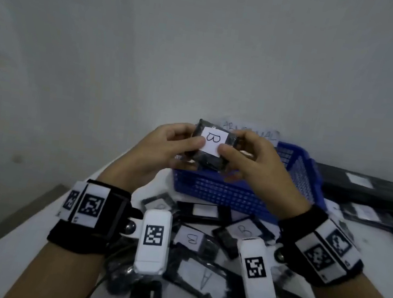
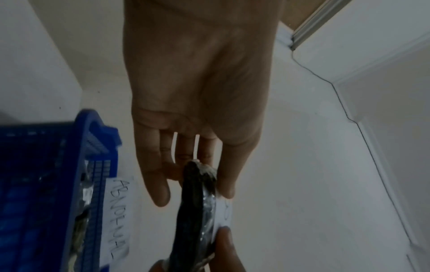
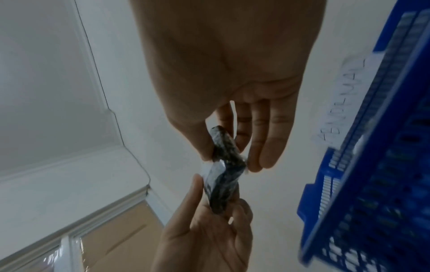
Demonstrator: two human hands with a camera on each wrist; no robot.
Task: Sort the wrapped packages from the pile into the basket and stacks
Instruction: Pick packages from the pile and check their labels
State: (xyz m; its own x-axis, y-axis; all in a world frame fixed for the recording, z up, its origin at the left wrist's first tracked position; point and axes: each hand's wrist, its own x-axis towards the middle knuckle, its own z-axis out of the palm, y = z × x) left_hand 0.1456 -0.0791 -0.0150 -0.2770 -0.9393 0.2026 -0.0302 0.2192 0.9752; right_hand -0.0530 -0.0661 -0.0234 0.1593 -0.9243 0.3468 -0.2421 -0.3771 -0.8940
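A small black wrapped package (image 1: 211,148) with a white label marked "B" is held up in front of me, above the blue basket (image 1: 234,194). My left hand (image 1: 171,145) pinches its left side, thumb on the label and fingers behind. My right hand (image 1: 247,155) pinches its right side the same way. The left wrist view shows the package (image 2: 197,206) edge-on between thumb and fingers; the right wrist view shows the package (image 3: 223,176) held by both hands. A pile of black labelled packages (image 1: 202,244) lies on the table below my wrists.
The blue basket (image 2: 46,184) carries a handwritten paper label (image 2: 118,211) on its far rim. More flat black packages (image 1: 365,188) lie stacked to the right of the basket. The white table (image 1: 0,260) runs to a wall behind and an edge at left.
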